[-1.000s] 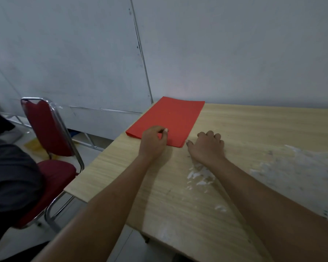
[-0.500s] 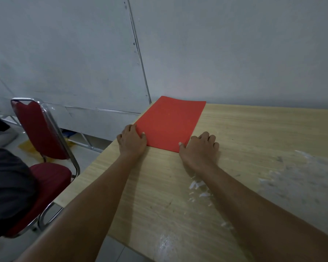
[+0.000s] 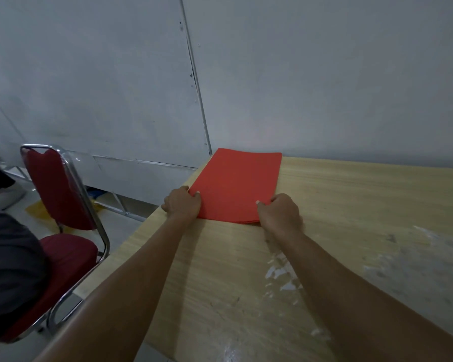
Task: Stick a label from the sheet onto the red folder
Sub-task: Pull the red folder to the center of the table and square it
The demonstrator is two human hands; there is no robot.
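Observation:
The red folder [image 3: 237,182] lies flat on the wooden table [image 3: 351,205], near its far left corner by the wall. My left hand [image 3: 181,205] grips the folder's near left corner, thumb on top. My right hand [image 3: 279,211] grips the near right corner, thumb on top and fingers curled at the edge. No label sheet shows anywhere in view.
A red chair with a chrome frame [image 3: 60,205] stands left of the table. A person in dark clothing [image 3: 8,257] sits at the far left. White scraped residue [image 3: 413,262] covers the table's right side. A grey wall stands just behind the folder.
My left hand moved from the folder's near edge to its left corner. My right hand closed on the right corner. The folder turned from skewed to roughly square with the table's edges.

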